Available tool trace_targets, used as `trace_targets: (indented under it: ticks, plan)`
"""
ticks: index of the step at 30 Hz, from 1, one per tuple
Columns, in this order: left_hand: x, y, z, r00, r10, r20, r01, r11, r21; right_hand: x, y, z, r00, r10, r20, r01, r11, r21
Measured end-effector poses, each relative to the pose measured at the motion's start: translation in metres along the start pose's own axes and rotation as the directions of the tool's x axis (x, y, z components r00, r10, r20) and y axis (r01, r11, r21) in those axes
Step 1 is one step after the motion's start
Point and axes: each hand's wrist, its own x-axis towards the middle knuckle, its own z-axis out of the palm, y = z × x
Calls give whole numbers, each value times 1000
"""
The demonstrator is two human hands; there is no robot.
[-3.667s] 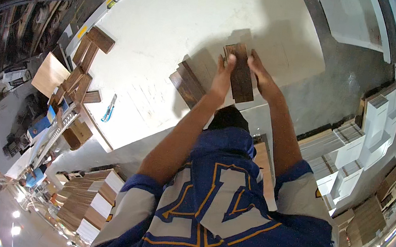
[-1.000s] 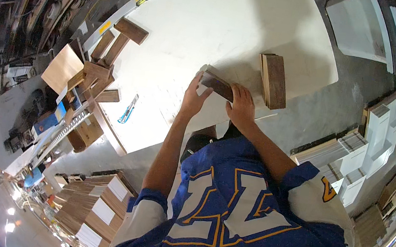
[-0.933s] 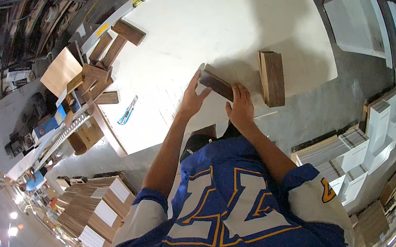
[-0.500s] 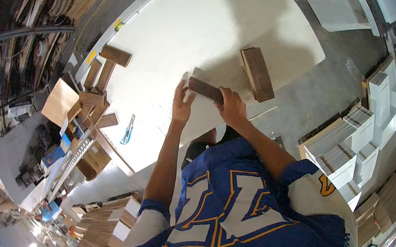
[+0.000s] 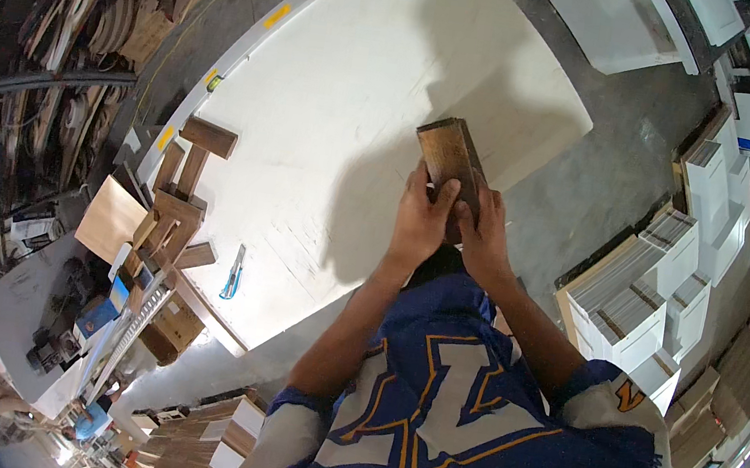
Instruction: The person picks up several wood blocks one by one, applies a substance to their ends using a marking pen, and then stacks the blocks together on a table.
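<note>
Two hands — left hand [image 5: 419, 224], right hand [image 5: 486, 234] — fingers gripping one brown wooden block stack [image 5: 451, 162] on one white table [image 5: 334, 115].

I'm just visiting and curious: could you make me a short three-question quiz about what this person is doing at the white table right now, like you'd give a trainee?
1. True or false: both the left hand and the right hand grip the stack of dark brown wooden boards.
2. Which lies on the big white worktable near its left edge?
A. a small blue-handled utility knife
B. a red hammer
C. a glass bottle
3. Fill in: the white and brown flat panels are stacked on the person's ____ side.

Key: 1. true; 2. A; 3. right
</note>
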Motion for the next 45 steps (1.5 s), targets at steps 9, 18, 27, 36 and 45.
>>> trace_targets:
  ticks: [9,18,27,36,45]
  plan:
    - [7,-24,41,981,-180,-69,190,965,182,54,90,-20,994,-99,-51,98,995,-21]
    - [26,37,47,862,-464,202,506,807,-304,89,47,-36,899,251,359,-382,851,362]
    - [131,46,-29,860,-430,273,306,865,398,-14,127,-1,754,656,-19,-251,315,915]
    - [180,37,15,598,-629,497,246,734,632,-18,186,118,925,368,92,-214,307,927]
    - [194,29,0,525,-672,522,350,730,587,21,57,26,678,624,389,-65,-477,877]
